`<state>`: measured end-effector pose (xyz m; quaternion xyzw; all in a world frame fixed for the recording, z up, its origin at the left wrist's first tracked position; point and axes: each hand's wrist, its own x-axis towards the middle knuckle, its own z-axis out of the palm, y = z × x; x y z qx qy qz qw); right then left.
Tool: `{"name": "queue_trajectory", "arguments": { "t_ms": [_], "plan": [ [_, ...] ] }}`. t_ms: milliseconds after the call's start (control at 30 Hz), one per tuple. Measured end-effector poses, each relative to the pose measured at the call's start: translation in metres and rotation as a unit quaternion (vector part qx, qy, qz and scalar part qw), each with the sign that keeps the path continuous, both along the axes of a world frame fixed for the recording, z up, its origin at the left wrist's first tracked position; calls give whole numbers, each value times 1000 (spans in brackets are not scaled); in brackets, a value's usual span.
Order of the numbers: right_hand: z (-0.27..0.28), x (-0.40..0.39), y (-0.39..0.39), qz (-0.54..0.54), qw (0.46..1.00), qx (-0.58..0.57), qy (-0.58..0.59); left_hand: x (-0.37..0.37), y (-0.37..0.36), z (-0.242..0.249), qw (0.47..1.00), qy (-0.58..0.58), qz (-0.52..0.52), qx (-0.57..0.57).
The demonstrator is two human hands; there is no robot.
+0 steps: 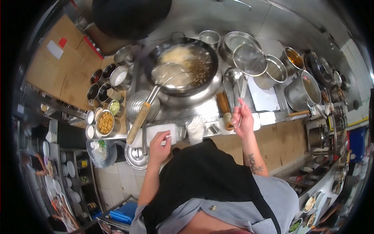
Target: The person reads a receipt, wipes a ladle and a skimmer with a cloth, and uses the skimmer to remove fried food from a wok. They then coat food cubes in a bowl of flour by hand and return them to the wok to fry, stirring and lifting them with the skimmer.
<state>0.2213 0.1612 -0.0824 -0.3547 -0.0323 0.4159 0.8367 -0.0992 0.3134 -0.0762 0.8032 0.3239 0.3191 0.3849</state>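
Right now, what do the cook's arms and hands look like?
Both forearms are bare, with no gloves on the left hand or the right hand. A dark tattoo marks the right forearm. Grey short sleeves show beside a black apron.

Open counter strip [269, 99] right of wok [183, 68], hemmed by pots [302, 91].

Your wok [183, 68] sits in front of you, small pots [104, 78] to its left, big pots [302, 91] to its right
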Motion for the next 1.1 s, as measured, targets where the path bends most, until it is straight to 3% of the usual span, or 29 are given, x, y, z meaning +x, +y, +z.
{"name": "queue_trajectory", "arguments": {
  "t_ms": [200,300,333,467,633,767,867,967,1100],
  "plan": [
    [53,-77,22,192,978,36,-72,31,7,66,979,-44,-110,167],
    [64,-88,39,253,962,5,-107,31,20,79,971,-37,-94,216],
    [65,-84,45,248,952,-59,-168,24,26,79,977,-4,-67,203],
    [59,-35,69,188,886,-155,-394,-29,74,43,980,116,65,151],
    [52,5,110,149,755,-215,-602,-92,111,-12,936,300,160,93],
    [49,4,154,158,735,-259,-607,-91,116,-30,945,280,146,88],
    [14,19,194,185,761,-283,-553,-79,106,-29,961,212,139,114],
    [-10,32,206,77,709,-328,-620,-71,88,-15,977,102,143,117],
    [-10,28,191,-6,698,-346,-627,-66,43,-11,984,0,162,70]
  ]
}}
